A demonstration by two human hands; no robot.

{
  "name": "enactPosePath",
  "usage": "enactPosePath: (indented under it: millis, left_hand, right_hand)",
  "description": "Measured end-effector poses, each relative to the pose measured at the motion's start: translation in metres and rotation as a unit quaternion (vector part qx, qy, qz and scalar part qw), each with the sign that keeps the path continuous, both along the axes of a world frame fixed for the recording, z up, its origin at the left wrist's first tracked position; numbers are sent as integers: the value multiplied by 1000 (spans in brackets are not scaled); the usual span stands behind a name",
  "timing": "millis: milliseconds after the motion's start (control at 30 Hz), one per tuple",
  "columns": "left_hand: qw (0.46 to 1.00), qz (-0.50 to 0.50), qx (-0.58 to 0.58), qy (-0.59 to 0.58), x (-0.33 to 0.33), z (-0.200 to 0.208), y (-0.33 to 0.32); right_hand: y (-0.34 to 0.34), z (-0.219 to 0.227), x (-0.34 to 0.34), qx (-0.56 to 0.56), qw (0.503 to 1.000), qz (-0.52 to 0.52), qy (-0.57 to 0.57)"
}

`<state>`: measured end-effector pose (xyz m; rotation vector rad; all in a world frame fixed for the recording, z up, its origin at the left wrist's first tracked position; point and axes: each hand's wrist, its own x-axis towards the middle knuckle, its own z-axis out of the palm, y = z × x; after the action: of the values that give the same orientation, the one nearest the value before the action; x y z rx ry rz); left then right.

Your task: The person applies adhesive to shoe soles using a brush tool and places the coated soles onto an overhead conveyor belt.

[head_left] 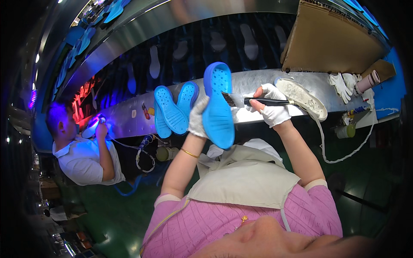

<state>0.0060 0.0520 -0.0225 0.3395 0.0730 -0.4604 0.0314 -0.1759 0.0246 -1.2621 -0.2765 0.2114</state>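
Observation:
A blue shoe sole [218,122] stands upright in front of me, tilted a little, its hole-dotted half at the top. My left hand [198,119], in a white fingerless-looking glove, is closed around its left edge. In my gloved right hand [273,106], bare thumb and fingertips grip the black handle of a flat brush [267,102]. The brush's dark bristles point left, at the sole's right edge; whether they touch it I cannot tell. Just beyond my right hand lies a white, crusted, sole-shaped holder [303,98] with a wrapped white hose.
More blue soles [171,109] overlap on the metal ledge [137,118] at left. Behind it, a dark conveyor [189,47] carries pale soles. A cardboard sheet [331,38], white gloves [340,87] and a pinkish roll [368,81] are at right. A co-worker [84,155] works at far left.

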Motion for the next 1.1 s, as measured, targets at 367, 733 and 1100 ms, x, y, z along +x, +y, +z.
enactPosePath:
  millis: [367,733,1100]
  left_hand:
    - [995,94,38,-3,-6,14,-48]
    - [985,156,65,-32,9,26,-33]
    - [989,129,11,-76,22,36,-16]
  right_hand:
    - [17,17,-20,-41,987,43,-148]
    - [21,19,-27,-112,991,40,-67]
    - [21,17,-32,-155,968,43,-191]
